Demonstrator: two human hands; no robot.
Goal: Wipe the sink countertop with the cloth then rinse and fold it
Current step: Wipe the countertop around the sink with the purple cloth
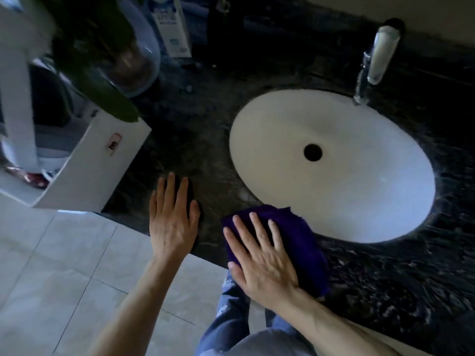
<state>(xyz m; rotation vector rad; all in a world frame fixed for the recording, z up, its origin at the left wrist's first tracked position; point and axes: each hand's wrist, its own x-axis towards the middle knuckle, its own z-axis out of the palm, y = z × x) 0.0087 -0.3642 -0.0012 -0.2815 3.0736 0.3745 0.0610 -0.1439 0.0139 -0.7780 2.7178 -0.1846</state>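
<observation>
The right hand (262, 255) lay flat and spread, palm down, pressing on the purple cloth (293, 242), with its 4 fingers fanned toward the far left and the thumb reaching off the near edge. The cloth sat bunched on the dark marbled tabletop (200, 150) at its front edge, just below the near rim of the sink; its far corner touched or barely overlapped that rim (the blur made it hard to say which). The left hand (172, 222) rested beside it, also open and flat, fingers together and pointing away from the person, holding nothing, its palm at the tabletop's front edge. The 2 hands were near each other but apart, with a strip of bare dark stone between them.

The white oval sink (359, 201) was set into the tabletop to the right, with a dark round drain (312, 152) at its centre. A chrome faucet (372, 65) stood behind the sink, its spout reaching over the far rim. To the left, a white box (108, 160) sat at the tabletop's end, with green leaves (102, 80) and a clear glass vase (138, 65) beyond it. A white carton (172, 27) stood upright at the back. Pale floor tiles (64, 278) and blue jeans (231, 317) showed below.
</observation>
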